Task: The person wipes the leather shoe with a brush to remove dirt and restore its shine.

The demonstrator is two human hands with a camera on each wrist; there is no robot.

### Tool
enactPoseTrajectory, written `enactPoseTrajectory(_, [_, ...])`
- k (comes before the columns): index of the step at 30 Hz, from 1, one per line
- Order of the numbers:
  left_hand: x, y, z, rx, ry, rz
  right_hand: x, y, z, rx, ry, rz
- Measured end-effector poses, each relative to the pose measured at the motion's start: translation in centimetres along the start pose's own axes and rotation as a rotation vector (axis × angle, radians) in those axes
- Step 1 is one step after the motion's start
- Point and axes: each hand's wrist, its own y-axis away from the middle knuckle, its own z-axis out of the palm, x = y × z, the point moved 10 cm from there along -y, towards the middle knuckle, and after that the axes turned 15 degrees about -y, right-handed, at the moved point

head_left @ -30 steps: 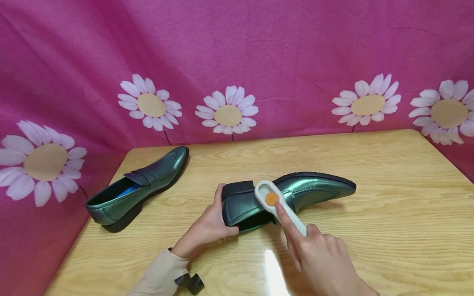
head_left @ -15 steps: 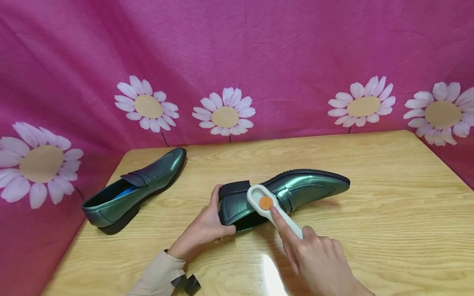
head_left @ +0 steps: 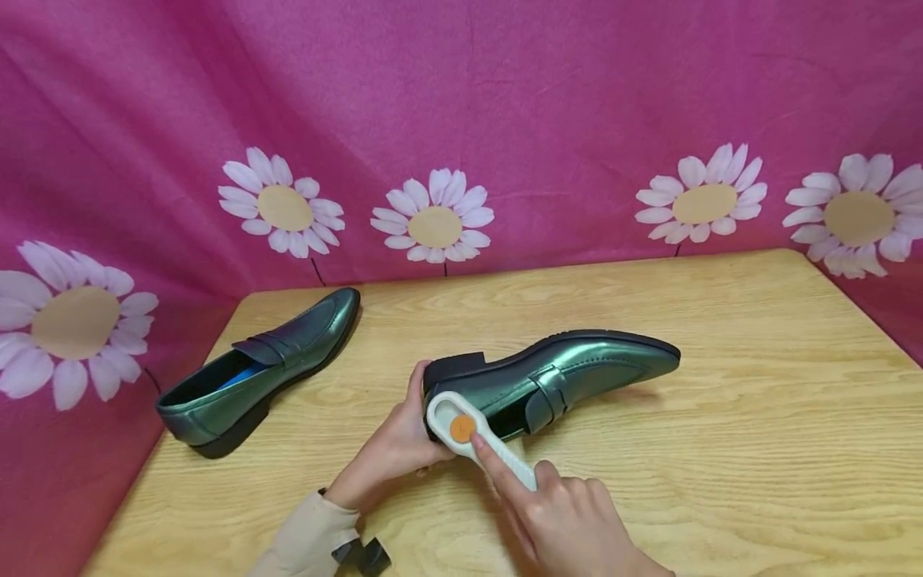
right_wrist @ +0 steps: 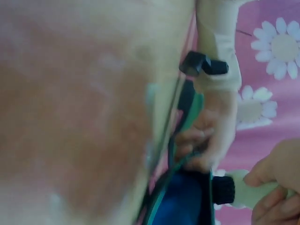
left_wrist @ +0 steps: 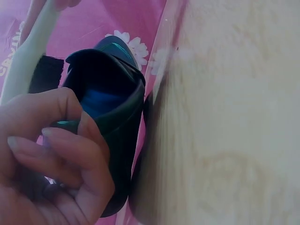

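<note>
A shiny dark green loafer [head_left: 602,361] lies tilted on its side in the head view, its black sole facing away and its toe to the right. My left hand [head_left: 397,437] grips it at the heel; in the left wrist view the fingers curl at the rim of its opening. My right hand [head_left: 573,517] holds a white-handled brush [head_left: 508,461] with an orange button, the index finger on the button. The brush head is over the heel end of the shoe, close to the left hand. Black bristles [right_wrist: 223,189] show beside the shoe in the right wrist view.
A matching loafer [head_left: 303,344] stands upright at the left of the wooden table [head_left: 757,449]. Behind the table hangs a magenta cloth [head_left: 562,96] printed with white daisies. A black strap piece [head_left: 364,554] is on the left sleeve.
My right hand has moved the brush left and toward me, from the shoe's middle to its heel end. The left hand keeps its grip on the heel.
</note>
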Motion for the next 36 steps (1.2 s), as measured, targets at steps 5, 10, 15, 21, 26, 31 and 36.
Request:
enactPoseTrajectory(5, [-0.5,0.1,0.1,-0.025,-0.002,-0.061,2.3,0.0,-2.5,0.093,0.077,0.090])
enactPoseTrajectory(10, [-0.4,0.1,0.1,-0.030,0.014,-0.067,4.0,0.2,-3.8,0.097,0.096,0.154])
enactPoseTrajectory(15, [-0.4,0.1,0.3,-0.033,0.015,-0.070,4.9,0.3,-4.2,0.073,0.083,0.197])
enactPoseTrajectory(21, [-0.4,0.0,0.5,-0.044,0.018,-0.070,6.2,0.4,-5.4,0.099,0.084,0.233])
enactPoseTrajectory(26, [-0.4,0.1,0.4,-0.046,0.024,-0.084,8.2,0.9,-6.9,0.134,0.110,0.293])
enactPoseTrajectory(31, [-0.4,0.1,0.3,-0.042,0.013,-0.096,7.8,0.9,-6.3,0.126,0.088,0.258])
enactPoseTrajectory(36, [-0.3,0.1,0.3,-0.035,-0.019,-0.088,6.1,0.7,-5.3,0.141,0.087,0.165])
